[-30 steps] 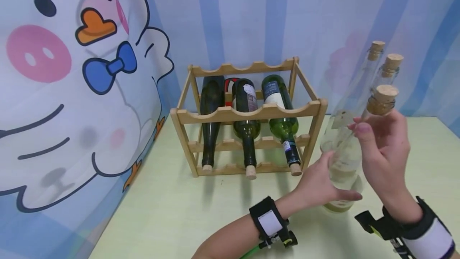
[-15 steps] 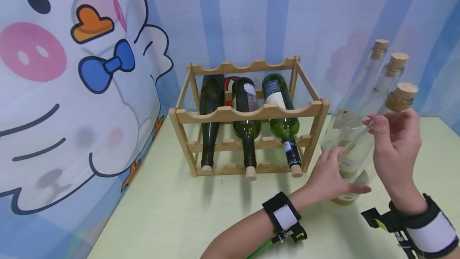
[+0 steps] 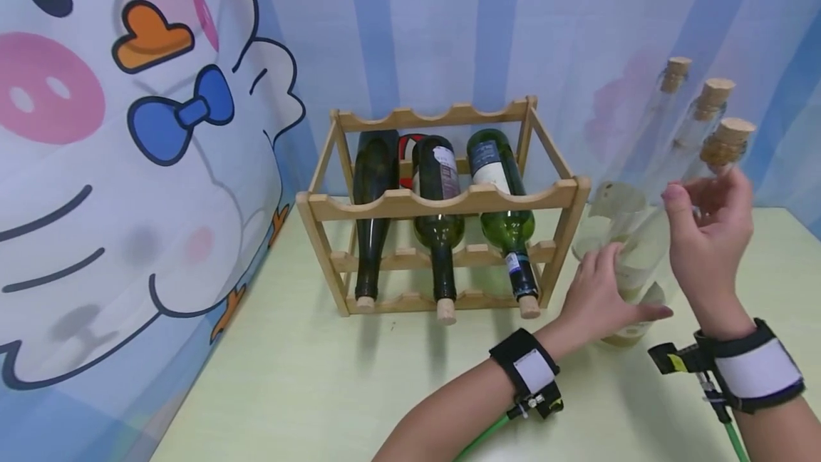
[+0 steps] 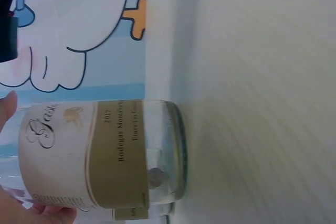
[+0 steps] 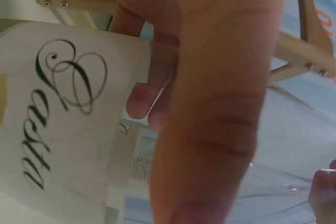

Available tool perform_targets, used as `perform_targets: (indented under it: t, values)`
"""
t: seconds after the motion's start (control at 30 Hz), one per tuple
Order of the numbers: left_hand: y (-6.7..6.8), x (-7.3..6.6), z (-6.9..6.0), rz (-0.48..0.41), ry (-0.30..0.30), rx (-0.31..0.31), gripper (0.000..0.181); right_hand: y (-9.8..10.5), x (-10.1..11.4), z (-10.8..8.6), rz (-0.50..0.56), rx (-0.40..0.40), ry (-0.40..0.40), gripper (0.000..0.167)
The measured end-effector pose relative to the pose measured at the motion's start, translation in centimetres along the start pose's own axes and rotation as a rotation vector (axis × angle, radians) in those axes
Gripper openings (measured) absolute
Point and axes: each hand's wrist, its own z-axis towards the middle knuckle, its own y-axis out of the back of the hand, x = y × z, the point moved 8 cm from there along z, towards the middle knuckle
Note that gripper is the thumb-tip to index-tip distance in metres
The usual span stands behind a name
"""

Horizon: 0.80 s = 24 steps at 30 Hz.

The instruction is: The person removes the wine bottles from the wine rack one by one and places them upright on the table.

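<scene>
A clear glass bottle (image 3: 651, 241) with a cork stopper (image 3: 731, 137) leans right in both hands. My left hand (image 3: 596, 298) holds its lower body, thumb in front. The right hand (image 3: 712, 252) pinches the neck just below the cork. In the left wrist view the bottle (image 4: 121, 156) shows its white and tan label, with its base close to the table. Its script label (image 5: 68, 87) fills the left of the right wrist view, where a large finger blocks the middle. Behind it stand two more clear corked bottles, whose corks (image 3: 673, 75) (image 3: 713, 98) show above.
A wooden wine rack (image 3: 346, 207) stands left of the hands. Its upper level holds a dark bottle (image 3: 374, 248), another dark bottle (image 3: 442, 237) and a green bottle (image 3: 507, 227), corks facing forward. The pale table (image 3: 288, 376) meets a printed cloth backdrop (image 3: 430, 20).
Both hands have moved right and slightly farther back with the held clear bottle. Its base has shifted the same way. The rack and its bottles have stayed in place.
</scene>
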Motion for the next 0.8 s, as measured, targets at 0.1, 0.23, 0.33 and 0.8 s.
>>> perform_targets:
  t: [0.1,0.23,0.33,0.8]
  values:
    - [0.1,0.0,0.6,0.02,-0.021,-0.067,0.093,-0.3,-1.1,0.7,0.041,0.02,-0.004,0.038]
    - [0.0,0.2,1.4,0.028,-0.018,-0.12,0.094,-0.7,-2.0,1.4,0.059,0.043,-0.001,0.038]
    - [-0.1,0.2,2.0,0.03,-0.015,-0.142,0.093,-1.0,-2.3,1.8,0.061,0.044,-0.012,0.037]
    - [-0.4,0.9,2.4,-0.093,0.046,-0.121,0.088,-1.4,-3.7,2.5,0.033,0.03,-0.06,0.034]
